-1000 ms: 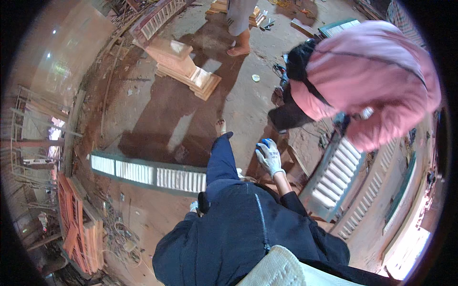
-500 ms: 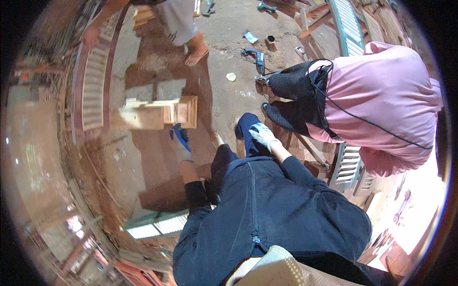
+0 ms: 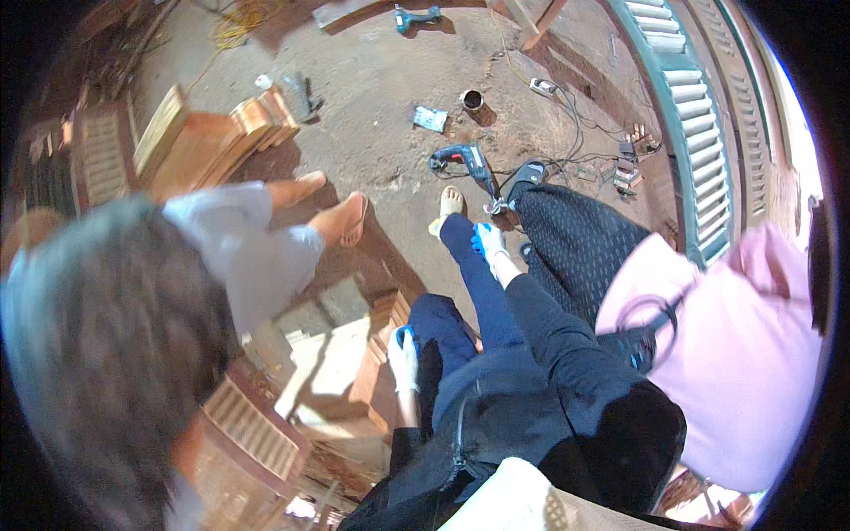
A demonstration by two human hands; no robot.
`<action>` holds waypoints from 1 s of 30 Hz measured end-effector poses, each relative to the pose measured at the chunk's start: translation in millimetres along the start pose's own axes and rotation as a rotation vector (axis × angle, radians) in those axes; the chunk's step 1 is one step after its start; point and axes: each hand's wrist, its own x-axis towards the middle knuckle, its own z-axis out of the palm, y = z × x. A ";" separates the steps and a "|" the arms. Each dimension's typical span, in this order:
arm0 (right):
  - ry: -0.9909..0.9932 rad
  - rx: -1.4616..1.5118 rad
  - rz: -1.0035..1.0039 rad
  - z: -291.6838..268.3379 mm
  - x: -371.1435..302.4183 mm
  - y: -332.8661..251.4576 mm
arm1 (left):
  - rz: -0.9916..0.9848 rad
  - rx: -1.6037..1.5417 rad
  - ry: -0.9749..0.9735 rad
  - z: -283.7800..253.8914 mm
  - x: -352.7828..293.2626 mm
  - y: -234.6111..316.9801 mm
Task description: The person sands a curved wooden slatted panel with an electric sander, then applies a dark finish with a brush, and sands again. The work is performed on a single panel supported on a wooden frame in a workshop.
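Workshop floor [image 3: 354,119], dusty and sunlit, viewed from above, with a teal-framed louvred panel [image 3: 699,133] at the upper right. The person's right arm, in a dark sleeve [image 3: 542,314], extends forward from the body; the white-and-blue gloved right hand [image 3: 490,243] lies against the right leg of the navy trousers [image 3: 487,305], fingers bent, and whether they enclose anything cannot be told. Nearest to it, a blue drill [image 3: 476,165] lies on the floor just beyond the hand, apart from it. The left arm is lowered at the side; the gloved left hand [image 3: 404,363] points forward beside the left thigh, its grip likewise impossible to determine. Just left of it lies a stepped wooden post [image 3: 365,376]; contact between the two cannot be made out. A co-worker in pink [image 3: 744,372] occupies the right, and another in grey shorts [image 3: 270,274] the left.
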 end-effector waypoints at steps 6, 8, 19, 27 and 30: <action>-0.059 -0.256 -0.066 14.7 229.2 -53.7 | 0.023 0.628 -0.132 50.6 156.8 124.8; 0.014 -0.402 -0.184 32.3 318.3 -83.8 | 0.114 0.710 -0.187 78.8 204.6 144.5; 0.603 0.117 -0.025 80.9 589.8 -148.8 | 0.506 0.754 -0.024 119.6 376.8 191.0; 0.682 -0.475 -0.229 96.4 430.8 -158.6 | 0.469 0.743 -0.135 106.4 367.8 222.3; 0.541 -0.309 -0.193 81.9 269.2 -180.8 | 0.341 0.186 -0.210 94.2 362.1 203.9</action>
